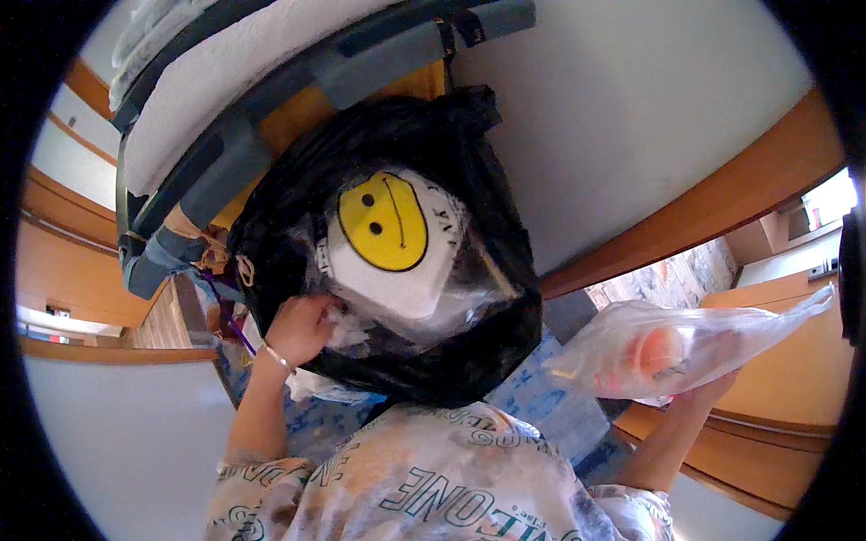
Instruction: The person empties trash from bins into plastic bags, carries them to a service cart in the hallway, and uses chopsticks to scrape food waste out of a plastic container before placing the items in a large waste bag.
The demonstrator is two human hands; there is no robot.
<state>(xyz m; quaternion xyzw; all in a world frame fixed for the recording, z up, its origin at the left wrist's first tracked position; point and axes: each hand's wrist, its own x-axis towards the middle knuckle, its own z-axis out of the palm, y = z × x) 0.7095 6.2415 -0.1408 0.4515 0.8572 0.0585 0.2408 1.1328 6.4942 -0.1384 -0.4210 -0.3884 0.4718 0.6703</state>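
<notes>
A black plastic bag (433, 365) stands wide-mouthed in front of me. Inside lies a white item with a yellow smiley face (383, 222), under or among clear plastic. My left hand (299, 330) is at the bag's near left side, its fingers curled on crumpled clear plastic (348, 333); the fingertips are blurred. Off to the right, my right hand (718, 391) holds up a translucent plastic bag (609, 351). A round orange-red thing (655, 351) shows through its film, too hazy to name. The bag covers most of that hand's fingers.
Beyond the black bag is a grey plastic rack (379, 61) with a white cloth (203, 88) over it. Cords and ties (213, 253) hang at its left corner. A white wall or panel (609, 122) with a wooden edge (703, 209) stands right. Blue patterned flooring (528, 385) shows below.
</notes>
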